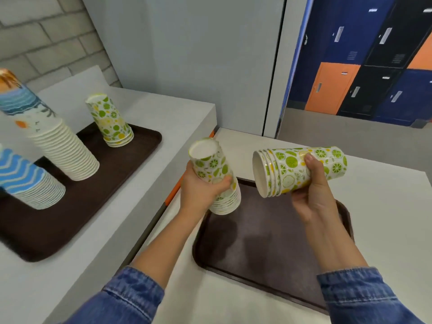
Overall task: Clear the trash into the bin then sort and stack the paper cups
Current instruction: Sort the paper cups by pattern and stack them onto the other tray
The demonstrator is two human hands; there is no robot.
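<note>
Seen from the head camera, a person in denim sleeves reached both forearms forward over a brown tray (268,249) on a pale desk (385,206). The left hand (201,190), its grip wrapped around an upside-down stack of lime-print cups (214,174), held it upright with the rims low over the tray's far left corner. The right hand (313,195), wrist bent upward, clasped a second lime-print stack (301,169) on its side above the tray, open mouths facing left. On the raised desk to the left, a second tray (98,195) carried 1 small lime-print stack (109,120), a tall leaning stack (53,141) and a blue wave-print stack (28,181).
</note>
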